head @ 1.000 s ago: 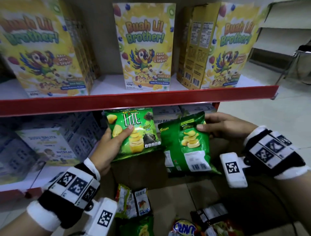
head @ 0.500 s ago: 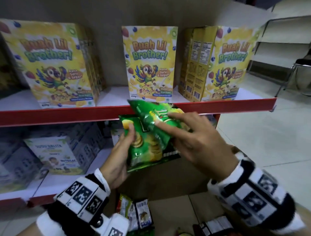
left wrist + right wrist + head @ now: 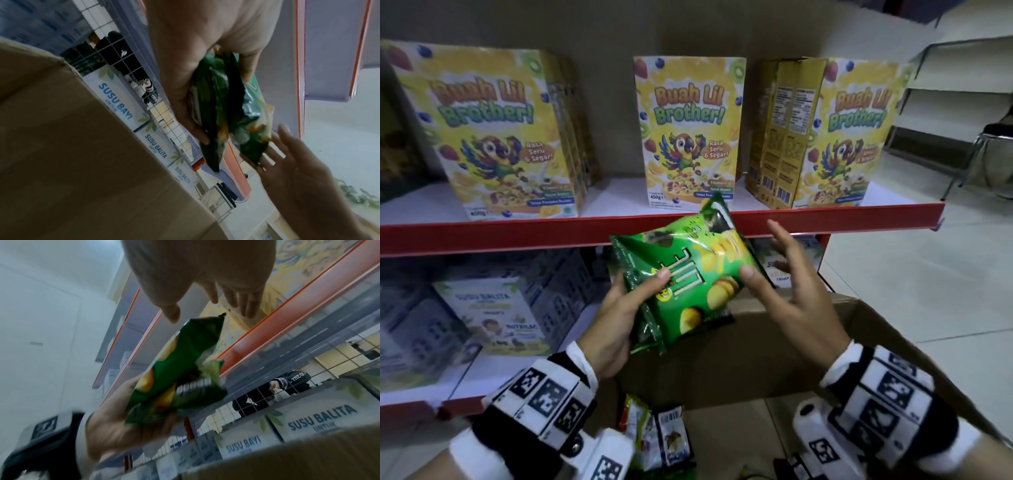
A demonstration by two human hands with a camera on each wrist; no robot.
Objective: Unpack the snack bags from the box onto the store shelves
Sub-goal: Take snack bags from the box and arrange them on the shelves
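Above the cardboard box, left hand gripping green snack bags, right hand released, cereal boxes behind

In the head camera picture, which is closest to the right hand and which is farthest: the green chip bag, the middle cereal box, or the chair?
From the right hand:
1. Green chip bag, touching its thumb, held by the left hand.
2. Middle cereal box, on the shelf above.
3. Chair, far off to the right.

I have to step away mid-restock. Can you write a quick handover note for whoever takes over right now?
Left hand grips two green chip bags stacked together, held in front of the red shelf edge.
Right hand is open, thumb touching the top bag.
Done: both bags out of the cardboard box.
Left: shelve these two, then the snack packs remaining in the box.
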